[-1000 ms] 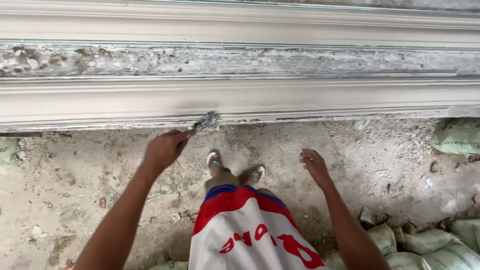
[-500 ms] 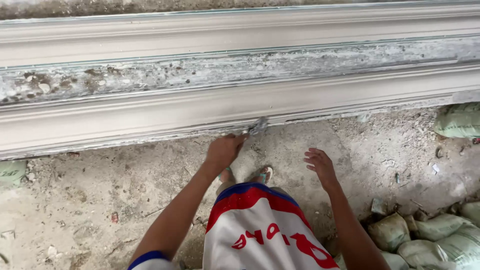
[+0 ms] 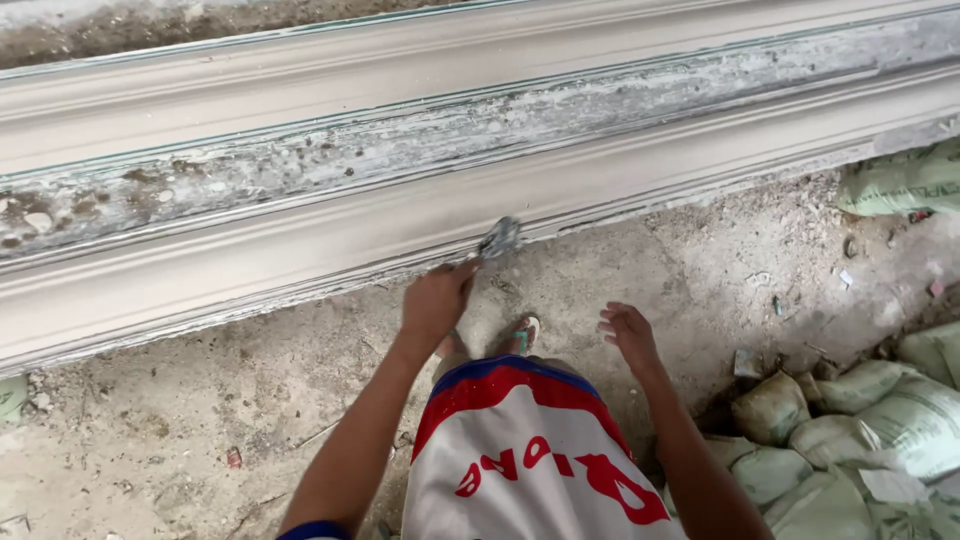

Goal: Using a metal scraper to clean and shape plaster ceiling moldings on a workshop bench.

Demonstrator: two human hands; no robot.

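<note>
Dusty concrete floor [image 3: 180,440] filled the lower part of my view, littered with grit and small chips, and across the top ran a long grey moulded cornice piece [image 3: 420,215] lying on its side, its profile ribs running from left to right. A rough, pitted band of whitish residue ran along its middle, while the lower ribs looked smoother. Stacked sacks [image 3: 860,410] sat at the right, pale green and slumped against one another, with another sack further up by the cornice's right end.

I judged that the cornice lay low on the floor so that its long face could be reached from above, and that the body leaned over it for that reason; two sandalled feet showed just beyond the hem of the red, white and blue shirt [image 3: 530,460].

My left hand [image 3: 437,300] was clenched around the handle of a small trowel [image 3: 499,238], fingers wrapped tight, the wrist stretched forward. The grey blade pointed up and away from me, its tip at the lower edge of the cornice, where the moulding met the floor; whether the blade actually touched the edge I could not tell. I took that angle as suited to working along the bottom rib.

My right hand [image 3: 628,335] held nothing. It hung loosely curled above the floor, fingers half bent, well apart from the trowel and near the sacks.
</note>
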